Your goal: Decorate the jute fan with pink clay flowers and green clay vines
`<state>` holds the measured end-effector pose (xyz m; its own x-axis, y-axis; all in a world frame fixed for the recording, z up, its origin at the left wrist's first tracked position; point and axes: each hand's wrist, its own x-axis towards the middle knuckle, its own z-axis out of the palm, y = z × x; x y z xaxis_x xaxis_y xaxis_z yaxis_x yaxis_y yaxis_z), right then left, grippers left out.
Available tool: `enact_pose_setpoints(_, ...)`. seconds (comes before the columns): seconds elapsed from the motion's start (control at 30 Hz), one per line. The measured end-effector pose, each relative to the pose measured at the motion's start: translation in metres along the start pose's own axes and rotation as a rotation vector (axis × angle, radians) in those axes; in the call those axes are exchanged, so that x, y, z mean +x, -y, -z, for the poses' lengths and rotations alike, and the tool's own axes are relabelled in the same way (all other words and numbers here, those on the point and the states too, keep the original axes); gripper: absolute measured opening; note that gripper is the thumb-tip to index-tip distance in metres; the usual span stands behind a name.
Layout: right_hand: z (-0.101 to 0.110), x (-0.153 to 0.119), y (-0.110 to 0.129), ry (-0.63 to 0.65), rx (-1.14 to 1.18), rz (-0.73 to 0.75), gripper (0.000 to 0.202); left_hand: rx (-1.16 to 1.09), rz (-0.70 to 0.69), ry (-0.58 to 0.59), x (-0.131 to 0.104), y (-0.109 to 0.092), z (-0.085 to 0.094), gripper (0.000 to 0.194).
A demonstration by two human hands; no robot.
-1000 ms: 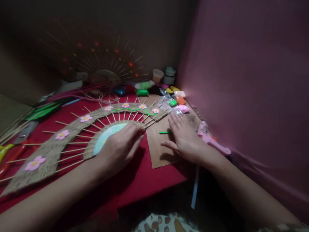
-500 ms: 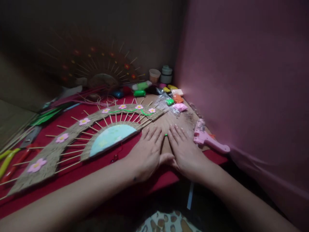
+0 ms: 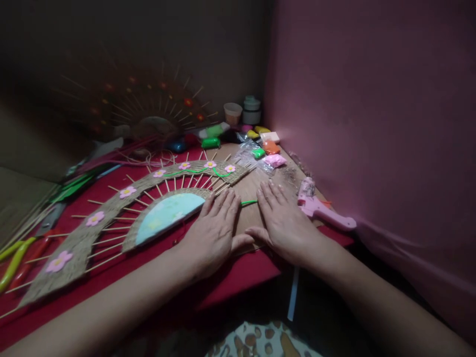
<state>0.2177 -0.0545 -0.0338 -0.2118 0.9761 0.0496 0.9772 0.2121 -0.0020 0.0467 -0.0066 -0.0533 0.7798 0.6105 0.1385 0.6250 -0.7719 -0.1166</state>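
Note:
Both hands lie flat, palms down, on a brown board (image 3: 245, 228). A thin green clay strand (image 3: 249, 202) shows in the gap between them, its ends hidden under the fingers. My left hand (image 3: 217, 233) has its fingers stretched forward beside the woven fan-shaped piece (image 3: 107, 210). My right hand (image 3: 282, 218) is flat too, its thumb pointing toward the left one. Pink clay flowers (image 3: 128, 192) with yellow centres sit along the woven band, and a wavy green line (image 3: 193, 171) runs among those at its far right end.
A pink glue gun (image 3: 323, 210) lies right of my right hand. Clay packets (image 3: 270, 148) and a green clay roll (image 3: 210, 143) are behind the board. Scissors (image 3: 48, 223) rest at the left on red cloth (image 3: 238, 285). A second, darker fan (image 3: 148, 106) leans at the back.
My hands have moved apart, the left one leftward. A longer stretch of the green strand shows between them, where only a small bit showed before. The view has shifted slightly.

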Motion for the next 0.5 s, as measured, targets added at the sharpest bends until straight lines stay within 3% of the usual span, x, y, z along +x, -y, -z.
enact_pose_setpoints(0.2, -0.002, 0.001, 0.003, -0.047, 0.068, 0.067, 0.072, 0.018, 0.011, -0.034, 0.002, -0.006, 0.005, 0.083)
enact_pose_setpoints(0.5, -0.011, 0.016, 0.004, -0.102, 0.096, 0.210, 0.067, 0.048, 0.097, -0.038, 0.000, 0.009, 0.007, 0.085)
